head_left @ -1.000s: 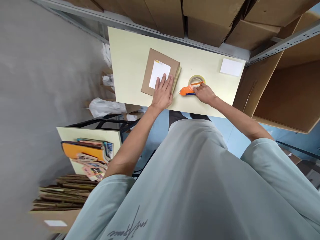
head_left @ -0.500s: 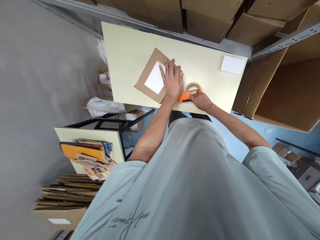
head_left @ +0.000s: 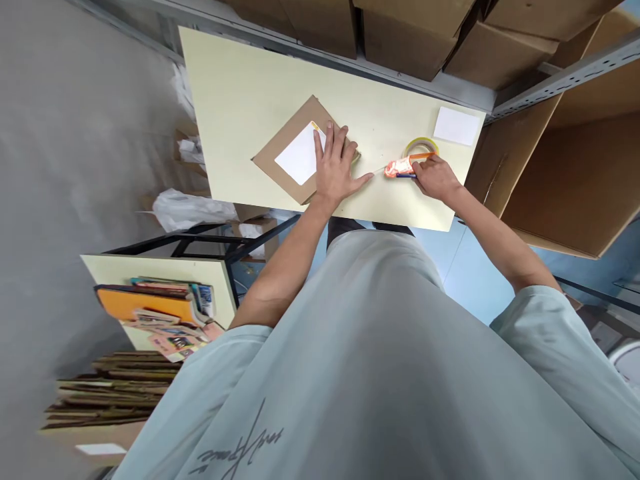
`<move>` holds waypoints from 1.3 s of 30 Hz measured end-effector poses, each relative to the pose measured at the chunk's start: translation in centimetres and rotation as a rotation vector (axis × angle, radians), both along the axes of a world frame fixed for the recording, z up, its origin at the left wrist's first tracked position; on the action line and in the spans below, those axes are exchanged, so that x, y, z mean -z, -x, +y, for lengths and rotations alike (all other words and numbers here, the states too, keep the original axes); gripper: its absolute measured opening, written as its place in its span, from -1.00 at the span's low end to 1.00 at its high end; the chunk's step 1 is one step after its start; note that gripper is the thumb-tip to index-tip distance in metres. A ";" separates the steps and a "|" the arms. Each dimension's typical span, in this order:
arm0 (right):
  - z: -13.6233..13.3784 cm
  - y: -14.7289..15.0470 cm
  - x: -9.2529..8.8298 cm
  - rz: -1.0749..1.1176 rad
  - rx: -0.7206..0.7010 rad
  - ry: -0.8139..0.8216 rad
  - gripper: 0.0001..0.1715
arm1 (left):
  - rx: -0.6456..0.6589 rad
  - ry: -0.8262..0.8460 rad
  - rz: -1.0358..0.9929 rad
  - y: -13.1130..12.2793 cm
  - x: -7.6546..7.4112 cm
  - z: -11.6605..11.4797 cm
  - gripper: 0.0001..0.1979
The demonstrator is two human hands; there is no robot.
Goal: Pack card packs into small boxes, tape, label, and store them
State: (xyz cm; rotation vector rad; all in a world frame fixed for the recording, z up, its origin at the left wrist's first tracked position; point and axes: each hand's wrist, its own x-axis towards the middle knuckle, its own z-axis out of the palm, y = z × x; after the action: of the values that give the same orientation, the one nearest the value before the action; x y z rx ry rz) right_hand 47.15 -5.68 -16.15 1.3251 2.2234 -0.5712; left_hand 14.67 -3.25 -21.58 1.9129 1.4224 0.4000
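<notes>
A flat cardboard box with a white label lies turned at an angle on the pale table. My left hand rests on its right part, fingers spread, thumb stretched out to the right. My right hand is closed around an orange tape dispenser that carries a roll of yellowish tape. Between the dispenser's front end and my left thumb runs a thin pale strip, which looks like pulled-out tape. The dispenser is apart from the box, to its right.
A white stack of paper or labels lies at the table's right end. Cardboard boxes fill the shelf behind, and a large open carton stands at right. At lower left are a side table with books and stacked flat cardboard.
My right hand has moved right with the tape dispenser, away from the box. The box has turned slightly under my left hand, whose thumb now reaches out sideways.
</notes>
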 end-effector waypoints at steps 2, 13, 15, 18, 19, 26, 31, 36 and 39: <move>1.2 1.0 -0.6 -0.039 -0.006 -0.039 -0.35 | 0.010 -0.004 -0.019 0.1 0.0 -0.1 -0.16; 4.6 5.4 -1.2 0.060 0.132 -0.090 -0.11 | -0.069 0.043 -0.028 -1.4 -1.1 0.2 -0.15; 4.6 6.4 -0.6 0.095 0.175 -0.082 -0.16 | -0.070 0.075 -0.034 -1.4 -1.0 0.3 -0.12; 4.5 8.4 0.6 0.142 0.223 -0.107 -0.12 | -0.074 0.090 -0.054 -1.4 -0.8 0.2 -0.25; 4.6 9.1 1.0 0.149 0.245 -0.125 -0.10 | -0.081 0.090 -0.069 -1.4 -0.8 0.1 -0.33; 7.3 8.9 -0.4 0.158 0.378 -0.206 0.04 | -0.061 0.088 -0.170 -0.1 -1.3 -0.2 -0.65; 6.8 8.8 -7.6 0.077 0.588 -0.186 -0.15 | 0.111 0.041 -0.157 3.2 -2.8 0.1 -0.62; 6.8 12.8 -14.4 0.210 0.680 -0.109 -0.39 | 0.122 -0.099 -0.189 5.7 -8.3 1.9 -0.59; 9.3 15.6 -17.8 0.314 0.637 -0.192 -0.43 | 0.061 -0.290 -0.233 6.2 -13.4 5.6 -0.54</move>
State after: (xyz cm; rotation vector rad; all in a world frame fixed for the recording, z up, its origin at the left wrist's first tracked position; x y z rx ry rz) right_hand 31.50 3.64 1.68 2.2004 2.1010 -0.8490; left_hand 8.50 2.37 -8.22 2.0520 1.2010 0.8099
